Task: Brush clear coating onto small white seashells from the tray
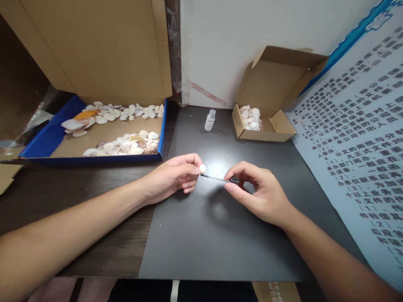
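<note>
Between thumb and forefinger, my left hand pinches a small whitish shell above the dark grey mat. My right hand grips the black cap of a thin applicator brush. The brush's dark tip points left and is right beside the lower edge of the shell; whether it touches cannot be made out. Beyond both hands, a small clear glass bottle with a white label stands uncapped on the mat.
To the left, a blue-sided cardboard box with its lid up holds many shells. A smaller brown box at the back right holds more shells. A printed sheet rises along the right side, a white panel behind.
</note>
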Action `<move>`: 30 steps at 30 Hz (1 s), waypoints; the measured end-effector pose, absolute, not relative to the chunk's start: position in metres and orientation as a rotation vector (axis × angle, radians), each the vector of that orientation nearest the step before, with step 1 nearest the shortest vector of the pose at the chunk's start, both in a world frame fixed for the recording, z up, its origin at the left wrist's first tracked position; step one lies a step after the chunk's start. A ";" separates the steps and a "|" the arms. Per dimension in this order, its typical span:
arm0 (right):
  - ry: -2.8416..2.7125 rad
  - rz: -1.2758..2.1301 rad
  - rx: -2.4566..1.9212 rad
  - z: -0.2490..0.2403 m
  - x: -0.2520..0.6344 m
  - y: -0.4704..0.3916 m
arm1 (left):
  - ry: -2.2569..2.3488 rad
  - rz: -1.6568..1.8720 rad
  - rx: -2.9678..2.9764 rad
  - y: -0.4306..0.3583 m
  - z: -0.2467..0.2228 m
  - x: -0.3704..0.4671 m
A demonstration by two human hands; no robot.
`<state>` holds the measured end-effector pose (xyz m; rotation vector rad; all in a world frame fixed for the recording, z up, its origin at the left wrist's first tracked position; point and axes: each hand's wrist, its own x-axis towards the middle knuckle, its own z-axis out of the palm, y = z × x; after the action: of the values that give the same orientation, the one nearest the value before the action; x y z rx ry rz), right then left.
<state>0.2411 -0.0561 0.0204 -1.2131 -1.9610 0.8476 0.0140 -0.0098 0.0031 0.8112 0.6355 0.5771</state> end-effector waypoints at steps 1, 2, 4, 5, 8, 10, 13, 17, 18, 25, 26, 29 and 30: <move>-1.960 0.840 -1.208 0.020 0.241 -0.056 | 0.635 0.576 0.812 -0.010 0.003 0.014; -1.955 0.818 -1.223 0.020 0.241 -0.056 | 0.634 0.576 0.813 -0.010 0.004 0.014; -1.941 0.764 -1.282 0.020 0.241 -0.055 | 0.636 0.577 0.817 -0.010 0.004 0.015; -1.935 0.749 -1.302 0.020 0.241 -0.055 | 0.639 0.578 0.817 -0.010 0.005 0.015; -1.941 0.785 -1.261 0.021 0.241 -0.056 | 0.645 0.578 0.812 -0.010 0.005 0.015; -1.946 0.813 -1.206 0.021 0.241 -0.056 | 0.644 0.577 0.811 -0.010 0.005 0.015; -1.937 0.774 -1.227 0.021 0.242 -0.056 | 0.638 0.575 0.821 -0.009 0.004 0.015; -1.937 0.765 -1.304 0.021 0.242 -0.056 | 0.638 0.575 0.819 -0.009 0.004 0.015; -1.944 0.791 -1.286 0.020 0.242 -0.056 | 0.639 0.575 0.815 -0.009 0.004 0.015; -1.932 0.781 -1.273 0.020 0.241 -0.055 | 0.643 0.579 0.824 -0.010 0.004 0.015; -1.923 0.753 -1.303 0.020 0.241 -0.055 | 0.646 0.579 0.827 -0.010 0.004 0.015; -1.891 0.731 -1.307 0.020 0.242 -0.055 | 0.647 0.578 0.826 -0.010 0.004 0.015; -1.883 0.741 -1.274 0.020 0.242 -0.056 | 0.645 0.577 0.823 -0.010 0.004 0.015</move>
<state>0.2421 -0.0559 0.0203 -1.2744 -1.8833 0.7410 0.0152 -0.0097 0.0040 0.8233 0.6448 0.5772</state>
